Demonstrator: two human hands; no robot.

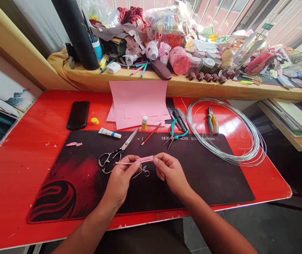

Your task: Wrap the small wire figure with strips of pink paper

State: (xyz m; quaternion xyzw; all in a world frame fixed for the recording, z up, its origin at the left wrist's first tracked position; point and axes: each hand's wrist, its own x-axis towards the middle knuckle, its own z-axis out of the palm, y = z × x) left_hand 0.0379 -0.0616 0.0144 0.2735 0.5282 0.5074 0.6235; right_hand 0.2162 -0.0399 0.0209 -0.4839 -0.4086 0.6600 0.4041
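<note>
Between both hands stretches a narrow pink paper strip (145,159), held just above the dark desk mat (193,176). My left hand (122,176) pinches its left part, where a thin pink length juts out leftward past the fingers. At the right end, the thumb and forefinger of my right hand (171,171) are closed on the strip. A small coiled wire piece with a loop (146,173) shows below the strip beside my left fingers; whether it is held or lies on the mat I cannot tell. Scissors with black handles (117,151) lie just beyond my left hand.
Past the hands lie a glue bottle (144,123), a red pencil (151,134), a white tube (110,133), teal pliers (176,135) and pink sheets (140,100). A wire coil (259,148) and green-yellow pliers (212,121) are rightward; a phone (78,115) is leftward. The sill is crowded.
</note>
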